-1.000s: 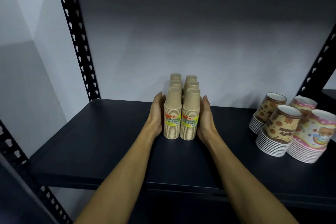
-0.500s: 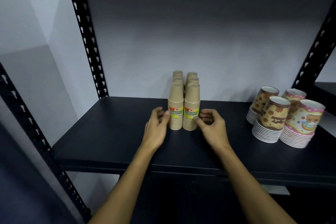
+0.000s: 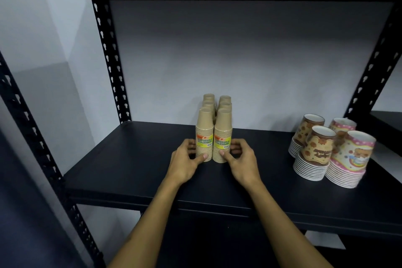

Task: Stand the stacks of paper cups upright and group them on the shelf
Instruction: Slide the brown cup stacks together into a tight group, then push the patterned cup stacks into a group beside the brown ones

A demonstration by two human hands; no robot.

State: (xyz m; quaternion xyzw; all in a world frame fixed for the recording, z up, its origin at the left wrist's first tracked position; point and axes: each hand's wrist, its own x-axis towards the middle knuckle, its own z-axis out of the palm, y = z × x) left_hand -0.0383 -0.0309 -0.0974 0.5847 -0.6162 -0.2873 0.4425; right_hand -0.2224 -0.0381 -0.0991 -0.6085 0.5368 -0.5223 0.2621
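Note:
Several upright stacks of brown kraft paper cups stand in two tight rows on the black shelf (image 3: 134,159), near its middle. The front left stack (image 3: 204,124) and front right stack (image 3: 224,124) carry yellow labels; more stacks (image 3: 208,99) line up behind them. My left hand (image 3: 185,163) grips the base of the front left stack, thumb on its front, fingers round its left side. My right hand (image 3: 241,163) grips the base of the front right stack the same way from the right.
At the right of the shelf stand upright stacks of patterned cups, brown-printed ones (image 3: 319,148) and pink ones (image 3: 352,156). Black perforated posts (image 3: 108,61) frame the shelf, a white wall is behind, and another shelf board hangs above.
My hands slid back from flat against the sides of the group to its front base, where thumbs and curled fingers now hold the two front stacks. The view has pulled back.

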